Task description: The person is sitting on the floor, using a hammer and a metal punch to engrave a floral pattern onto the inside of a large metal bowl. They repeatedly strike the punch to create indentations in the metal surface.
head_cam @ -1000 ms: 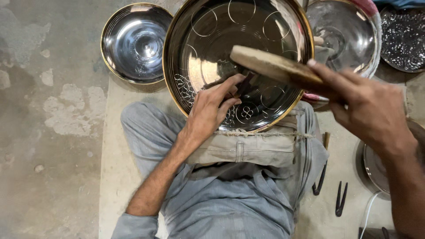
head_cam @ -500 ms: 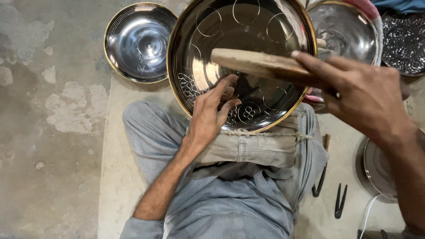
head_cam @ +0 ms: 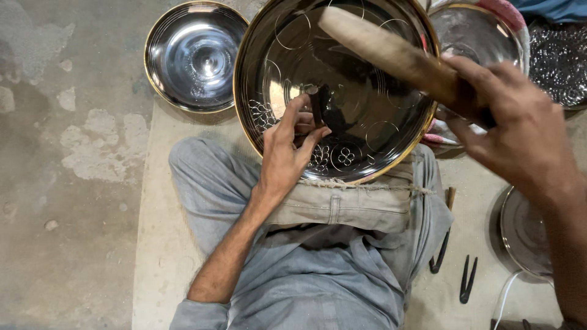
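A large shiny metal tray (head_cam: 391,131) with a gold rim and engraved flower and circle patterns rests on my lap. My left hand (head_cam: 287,153) pinches a small dark metal punch (head_cam: 317,105) upright against the tray's surface near the flower pattern. My right hand (head_cam: 513,131) grips a wooden mallet (head_cam: 391,52), raised and angled over the tray, its head toward the upper left.
A smaller steel bowl (head_cam: 194,56) lies on the floor at the upper left. Another tray (head_cam: 477,33) and a patterned dish (head_cam: 559,58) sit at the upper right. Dark tongs (head_cam: 468,278) and a round metal plate (head_cam: 526,235) lie at the lower right.
My right hand has swung the mallet upward and rightward, away from the punch. My left hand has shifted slightly and still holds the punch on the tray.
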